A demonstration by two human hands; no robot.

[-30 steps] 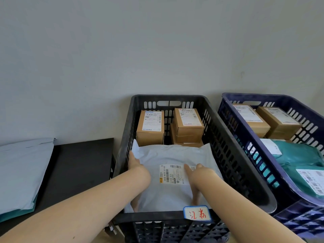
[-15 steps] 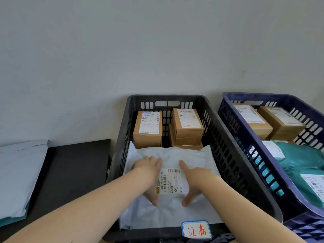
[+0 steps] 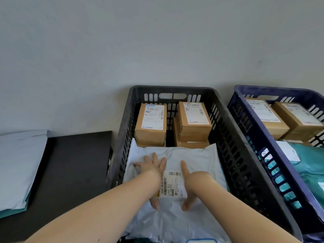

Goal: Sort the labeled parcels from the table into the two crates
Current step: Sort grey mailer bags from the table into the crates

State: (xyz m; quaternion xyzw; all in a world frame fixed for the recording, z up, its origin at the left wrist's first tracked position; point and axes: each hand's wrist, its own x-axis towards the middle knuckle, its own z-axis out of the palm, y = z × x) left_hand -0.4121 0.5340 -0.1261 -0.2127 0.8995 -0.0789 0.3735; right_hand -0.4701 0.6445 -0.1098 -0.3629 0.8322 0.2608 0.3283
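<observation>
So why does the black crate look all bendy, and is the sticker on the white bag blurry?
Head view: the wide-angle lens bows the rim of the black crate; light is soft, even, without glare; the label on the white mailer bag shows big codes, but small print is smeared.

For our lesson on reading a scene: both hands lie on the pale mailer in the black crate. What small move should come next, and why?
Probably lift both hands away. The left hand and right hand rest flat, fingers straight, on the pale mailer, which already lies inside the black crate before the cardboard boxes. Stacked mailers wait on the table.
</observation>
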